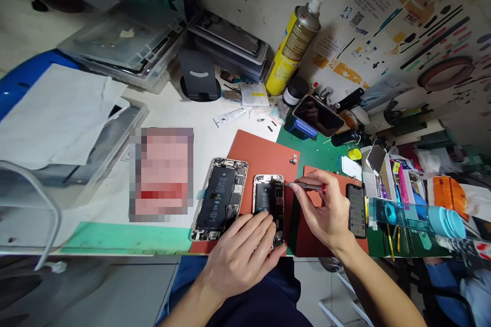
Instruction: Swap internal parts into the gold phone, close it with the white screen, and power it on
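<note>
My left hand (pixel 245 250) is closed over the lower part of a smaller opened smartphone (pixel 267 189), its thumb along the bottom right edge and its fingers across the black battery. The fingers hide the phone's lower left. My right hand (pixel 326 209) grips a slim screwdriver (pixel 307 185) with a grey shaft and red end. Its tip points left, at the phone's upper right edge; whether it touches is too small to tell. Left of that phone lies a larger opened smartphone (pixel 220 199) with its battery and boards bare.
Both phones lie on a red-brown mat (pixel 257 150), with small metal parts (pixel 293 159) near its corner. A lit phone (pixel 356 209) and a blue bottle (pixel 418 216) are at right. Behind stand a spray can (pixel 293 43), a propped phone (pixel 319 115) and plastic cases (pixel 123 43).
</note>
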Motion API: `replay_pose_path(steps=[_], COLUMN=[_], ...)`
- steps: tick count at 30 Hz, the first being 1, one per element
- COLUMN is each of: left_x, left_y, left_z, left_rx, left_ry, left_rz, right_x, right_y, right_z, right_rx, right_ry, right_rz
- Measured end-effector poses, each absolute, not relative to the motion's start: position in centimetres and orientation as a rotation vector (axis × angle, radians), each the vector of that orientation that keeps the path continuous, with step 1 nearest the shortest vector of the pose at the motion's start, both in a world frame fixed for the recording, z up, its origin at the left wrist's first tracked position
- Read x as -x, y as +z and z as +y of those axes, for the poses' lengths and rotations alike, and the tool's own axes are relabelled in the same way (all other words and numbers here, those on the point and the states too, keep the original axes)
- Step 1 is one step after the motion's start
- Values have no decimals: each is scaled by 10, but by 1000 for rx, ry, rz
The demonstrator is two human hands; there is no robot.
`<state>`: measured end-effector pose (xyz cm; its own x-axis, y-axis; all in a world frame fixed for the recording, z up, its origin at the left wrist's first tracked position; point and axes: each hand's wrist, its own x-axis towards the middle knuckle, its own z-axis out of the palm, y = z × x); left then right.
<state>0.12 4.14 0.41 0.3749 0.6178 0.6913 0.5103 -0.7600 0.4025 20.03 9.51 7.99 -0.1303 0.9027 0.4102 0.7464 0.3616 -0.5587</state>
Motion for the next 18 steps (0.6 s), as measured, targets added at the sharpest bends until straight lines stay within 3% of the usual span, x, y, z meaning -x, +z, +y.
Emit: replay_pose_path(steps=[18], left_x=[-4], left_y=[2], left_z=[40], left_rx=[-2431], left_ry=[1358], left_rz=[1101], right_x=[-198], right_y=[74], right_z=[112], right_rx=[1417], right_ry=[183], right_rz=[-2017])
